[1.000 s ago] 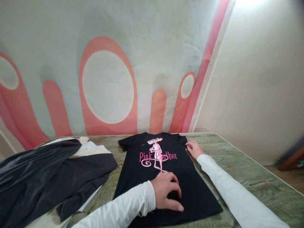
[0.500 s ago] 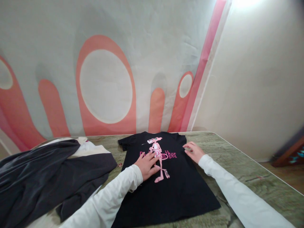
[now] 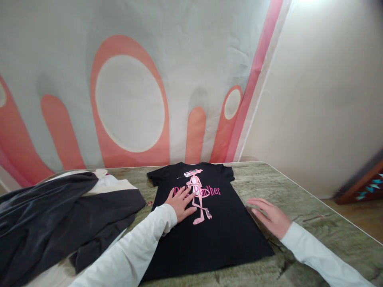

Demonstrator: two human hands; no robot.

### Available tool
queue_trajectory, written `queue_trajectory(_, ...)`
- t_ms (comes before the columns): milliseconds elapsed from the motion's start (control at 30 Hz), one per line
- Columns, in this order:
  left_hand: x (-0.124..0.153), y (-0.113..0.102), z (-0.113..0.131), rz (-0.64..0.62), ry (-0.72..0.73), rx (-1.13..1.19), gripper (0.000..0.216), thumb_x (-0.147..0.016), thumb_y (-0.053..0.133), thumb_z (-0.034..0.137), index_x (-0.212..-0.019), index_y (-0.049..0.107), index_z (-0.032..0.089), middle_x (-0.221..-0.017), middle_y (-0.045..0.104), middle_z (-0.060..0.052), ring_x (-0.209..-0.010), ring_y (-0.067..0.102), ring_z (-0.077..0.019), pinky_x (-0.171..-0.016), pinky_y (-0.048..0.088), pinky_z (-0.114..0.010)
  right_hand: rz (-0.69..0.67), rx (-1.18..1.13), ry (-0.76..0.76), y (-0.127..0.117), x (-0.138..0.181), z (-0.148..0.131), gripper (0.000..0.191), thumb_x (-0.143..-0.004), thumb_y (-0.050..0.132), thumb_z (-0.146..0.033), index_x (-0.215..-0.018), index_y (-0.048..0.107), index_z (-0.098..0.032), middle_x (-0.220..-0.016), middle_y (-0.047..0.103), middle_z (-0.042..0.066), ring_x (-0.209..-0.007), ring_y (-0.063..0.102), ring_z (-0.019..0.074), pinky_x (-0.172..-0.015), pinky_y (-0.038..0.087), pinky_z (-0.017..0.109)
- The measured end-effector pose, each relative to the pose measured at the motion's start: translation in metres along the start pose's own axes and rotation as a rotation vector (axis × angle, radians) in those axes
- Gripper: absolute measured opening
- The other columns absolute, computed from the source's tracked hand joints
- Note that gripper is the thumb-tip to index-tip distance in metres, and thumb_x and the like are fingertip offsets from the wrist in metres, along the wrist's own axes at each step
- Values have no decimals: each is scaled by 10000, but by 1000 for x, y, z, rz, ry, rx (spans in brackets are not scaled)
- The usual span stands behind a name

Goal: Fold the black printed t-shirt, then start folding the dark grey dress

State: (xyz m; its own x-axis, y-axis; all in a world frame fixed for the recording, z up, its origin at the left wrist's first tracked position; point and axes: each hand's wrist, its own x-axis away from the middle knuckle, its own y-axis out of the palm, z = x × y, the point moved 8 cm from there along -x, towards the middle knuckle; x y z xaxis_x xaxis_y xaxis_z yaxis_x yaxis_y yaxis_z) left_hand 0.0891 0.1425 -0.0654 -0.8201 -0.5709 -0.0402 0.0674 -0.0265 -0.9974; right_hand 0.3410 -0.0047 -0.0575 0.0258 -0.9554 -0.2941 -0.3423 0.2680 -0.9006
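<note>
Left hand (image 3: 180,204): we spread it, empty, on the shirt (image 3: 215,243), lower centre.
Right hand (image 3: 271,217): extended, empty, lower right.

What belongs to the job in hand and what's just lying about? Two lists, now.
In the job:
black T-shirt, spread on the table
left hand, on its print
right hand, beside its edge

Just lying about:
pile of dark and pale clothes, at the table's left

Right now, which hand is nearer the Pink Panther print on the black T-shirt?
Left. The left hand lies over the Pink Panther print, partly covering it; the right hand is off to its right, by the black T-shirt's side edge.
</note>
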Motion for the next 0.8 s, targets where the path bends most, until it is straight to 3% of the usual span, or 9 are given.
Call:
queue_trajectory(67, 0, 0, 0, 3, 2, -7, 594, -807, 203, 627, -1323, 238, 335, -1412, 194, -26, -1269, 175, -296, -967, 127, -553, 13, -6, -51, -1, 0, -26, 297, -832, 379, -279, -1071, 536, -198, -1125, 521, 87, -1071, 461, 202, -930, 371, 365)
queue_trajectory(167, -1, 1, 0, 4, 3, -15, 594, -807, 200, 628, -1322, 243, 334, -1411, 195, -26, -1267, 180, -296, -968, 128, -550, -79, 32, -117, 4, 1, -53, 221, -768, 427, -186, -944, 561, -195, -1002, 545, 78, -959, 503, 201, -853, 409, 366)
queue_trajectory(367, -1, 1, 0, -8, -4, -3, 602, -803, 185, 637, -1324, 231, 339, -1411, 196, -32, -1267, 180, -300, -959, 122, -573, -203, 174, -38, -12, 3, -42, 189, -671, 426, -100, -792, 542, -188, -840, 553, 52, -813, 530, 184, -754, 434, 346)
queue_trajectory(433, -1, 1, 0, -3, -5, 0, 602, -802, 183, 639, -1324, 228, 343, -1411, 197, -28, -1269, 179, -295, -964, 121, -566, -168, 176, -47, -14, 3, -44, 196, -714, 422, -133, -850, 554, -181, -936, 564, 75, -901, 521, 196, -812, 416, 356)
queue_trajectory(500, -1, 1, 0, -2, -6, 0, 602, -802, 184, 640, -1324, 226, 345, -1411, 196, -25, -1271, 175, -290, -968, 123, -558, -132, 153, -103, -7, 3, -55, 293, -776, 423, -227, -1045, 524, -168, -1143, 510, 102, -1062, 456, 213, -907, 366, 369)
queue_trajectory(600, -1, 2, 0, -7, -5, -6, 600, -802, 185, 640, -1323, 229, 347, -1413, 189, -22, -1271, 175, -291, -966, 127, -560, -179, 123, -225, 18, 9, -76, 549, -817, 403, -398, -1303, 310, -161, -1358, 320, 84, -1239, 272, 217, -1009, 259, 380)
queue_trajectory(700, -1, 2, -1, -5, -4, -10, 603, -801, 187, 639, -1325, 223, 343, -1414, 183, -24, -1270, 175, -296, -962, 123, -568, -222, 137, -217, 35, 13, -76, 610, -820, 374, -467, -1341, 245, -178, -1390, 264, 62, -1270, 209, 221, -1033, 208, 411)
queue_trajectory(800, -1, 2, -1, -6, -5, -6, 606, -802, 184, 638, -1328, 219, 339, -1414, 184, -25, -1272, 166, -296, -964, 119, -567, -175, 119, -88, 31, 11, -52, 575, -808, 393, -475, -1300, 338, -181, -1364, 316, 80, -1248, 261, 240, -1019, 233, 433)
